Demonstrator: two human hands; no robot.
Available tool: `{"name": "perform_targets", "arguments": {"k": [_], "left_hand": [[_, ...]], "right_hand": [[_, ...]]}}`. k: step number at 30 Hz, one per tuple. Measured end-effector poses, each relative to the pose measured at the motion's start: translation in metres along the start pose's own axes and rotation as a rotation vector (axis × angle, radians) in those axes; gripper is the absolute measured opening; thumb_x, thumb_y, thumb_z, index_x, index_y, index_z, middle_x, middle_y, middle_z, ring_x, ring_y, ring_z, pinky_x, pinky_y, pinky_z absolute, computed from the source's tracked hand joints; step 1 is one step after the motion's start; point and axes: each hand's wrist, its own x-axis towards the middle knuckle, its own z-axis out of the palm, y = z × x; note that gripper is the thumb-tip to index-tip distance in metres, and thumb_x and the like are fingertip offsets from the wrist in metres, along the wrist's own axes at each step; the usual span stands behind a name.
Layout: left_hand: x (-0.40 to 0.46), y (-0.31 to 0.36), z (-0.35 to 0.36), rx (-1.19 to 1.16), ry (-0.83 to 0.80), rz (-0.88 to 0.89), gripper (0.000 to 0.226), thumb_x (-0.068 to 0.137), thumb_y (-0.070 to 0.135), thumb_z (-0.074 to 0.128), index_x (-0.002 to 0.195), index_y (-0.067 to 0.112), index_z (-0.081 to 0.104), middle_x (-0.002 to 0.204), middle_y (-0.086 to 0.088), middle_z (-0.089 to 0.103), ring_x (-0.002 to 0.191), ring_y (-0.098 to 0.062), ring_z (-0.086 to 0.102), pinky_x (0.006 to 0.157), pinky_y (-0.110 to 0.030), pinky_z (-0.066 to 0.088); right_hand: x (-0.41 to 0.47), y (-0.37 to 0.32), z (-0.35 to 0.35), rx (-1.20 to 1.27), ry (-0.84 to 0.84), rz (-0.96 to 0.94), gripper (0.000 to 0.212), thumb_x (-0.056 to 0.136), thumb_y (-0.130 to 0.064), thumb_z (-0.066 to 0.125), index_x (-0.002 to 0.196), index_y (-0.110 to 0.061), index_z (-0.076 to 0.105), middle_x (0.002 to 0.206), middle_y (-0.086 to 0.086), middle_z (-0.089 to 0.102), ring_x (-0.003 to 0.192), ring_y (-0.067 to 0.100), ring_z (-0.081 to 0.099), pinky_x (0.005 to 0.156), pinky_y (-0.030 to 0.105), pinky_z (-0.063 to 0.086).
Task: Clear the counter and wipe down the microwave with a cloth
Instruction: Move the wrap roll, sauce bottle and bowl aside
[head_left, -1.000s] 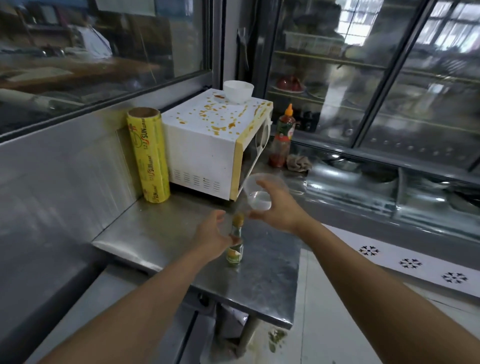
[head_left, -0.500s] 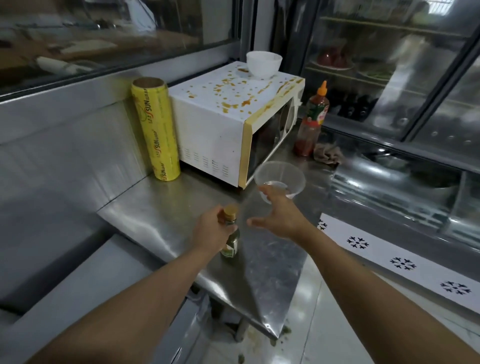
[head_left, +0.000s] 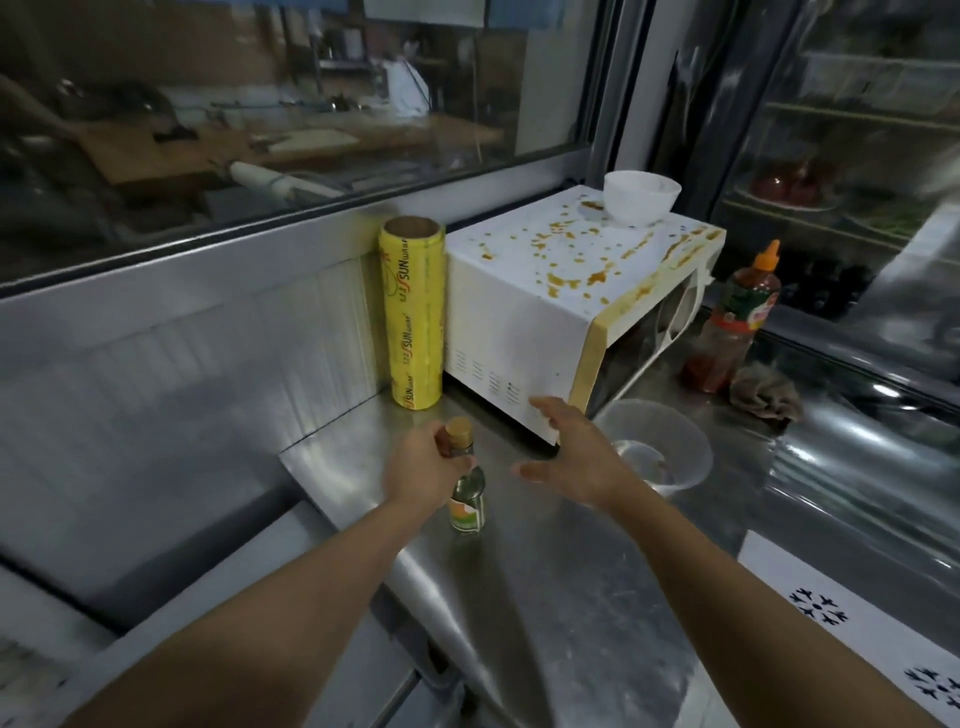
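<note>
On the steel counter (head_left: 545, 597): bottle gripped, bowl released
Left hand (head_left: 423, 470) grips small bottle (head_left: 466, 499); right hand (head_left: 576, 454), spread and empty, has let go of clear bowl (head_left: 675, 447).

From my feed, the only wording I can read is on the yellow roll of wrap (head_left: 414, 312) standing upright on the desk (head_left: 545, 571), just beside the microwave (head_left: 519, 322). "SUN" runs sideways along the roll in orange letters, printed more than once, with smaller letters after it that look like "wrap", though I cannot be sure. The small glass bottle (head_left: 466, 499) carries an orange and green label, and the red sauce bottle (head_left: 737, 322) a green and red one; both are too blurred for me to read.
</note>
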Motion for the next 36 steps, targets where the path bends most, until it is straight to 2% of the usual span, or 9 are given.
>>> {"name": "perform_targets", "arguments": {"k": [2,6,9,14,18,22,36], "left_hand": [[0.022,-0.002,-0.013,-0.002,0.054,-0.020,0.029,0.068,0.024,0.081,0.092,0.016,0.067,0.090,-0.004,0.070,0.088,-0.025,0.064,0.081,-0.041,0.053],[0.072,-0.010,-0.034,0.006,0.108,-0.039,0.025,0.068,0.025,0.081,0.084,0.018,0.064,0.085,-0.003,0.068,0.083,-0.025,0.064,0.077,-0.039,0.054],[0.111,-0.019,-0.042,-0.009,0.131,-0.050,0.026,0.065,0.025,0.083,0.082,0.021,0.064,0.083,-0.003,0.069,0.081,-0.026,0.064,0.076,-0.042,0.055],[0.166,-0.028,-0.050,-0.021,0.184,-0.073,0.032,0.070,0.021,0.079,0.099,0.019,0.067,0.089,0.000,0.068,0.087,-0.022,0.063,0.074,-0.032,0.051],[0.198,-0.036,-0.052,0.017,0.230,-0.082,0.034,0.070,0.027,0.079,0.100,0.017,0.067,0.095,-0.005,0.069,0.090,-0.026,0.063,0.077,-0.038,0.052],[0.221,-0.045,-0.051,0.055,0.245,-0.075,0.029,0.071,0.028,0.079,0.093,0.016,0.064,0.091,-0.006,0.068,0.085,-0.025,0.062,0.070,-0.034,0.050],[0.241,-0.061,-0.044,0.071,0.237,-0.081,0.029,0.070,0.028,0.079,0.090,0.017,0.060,0.090,-0.006,0.068,0.088,-0.029,0.062,0.076,-0.042,0.053]], "right_hand": [[0.020,-0.007,0.003,-0.005,-0.004,-0.021,0.086,0.074,-0.027,0.079,0.144,-0.020,0.029,0.145,0.006,0.035,0.133,0.020,0.035,0.105,0.028,0.031],[0.061,-0.019,0.012,-0.007,-0.031,-0.046,0.085,0.075,-0.030,0.078,0.144,-0.019,0.029,0.144,0.007,0.036,0.132,0.020,0.035,0.105,0.027,0.031],[0.089,-0.022,0.022,0.005,-0.052,-0.042,0.086,0.074,-0.032,0.078,0.144,-0.019,0.029,0.145,0.006,0.035,0.133,0.020,0.035,0.106,0.028,0.031],[0.132,-0.019,0.036,0.027,-0.074,-0.028,0.086,0.075,-0.033,0.077,0.145,-0.021,0.028,0.146,0.004,0.033,0.134,0.018,0.034,0.106,0.029,0.031],[0.160,-0.020,0.045,0.037,-0.078,-0.032,0.086,0.075,-0.032,0.077,0.145,-0.019,0.028,0.147,0.006,0.033,0.135,0.019,0.033,0.108,0.030,0.030],[0.179,-0.019,0.054,0.040,-0.089,-0.021,0.086,0.075,-0.031,0.077,0.145,-0.019,0.028,0.147,0.006,0.033,0.135,0.019,0.034,0.107,0.028,0.031],[0.192,-0.014,0.062,0.079,-0.074,0.002,0.086,0.073,-0.033,0.078,0.144,-0.021,0.030,0.146,0.004,0.034,0.133,0.018,0.036,0.105,0.028,0.033]]}}
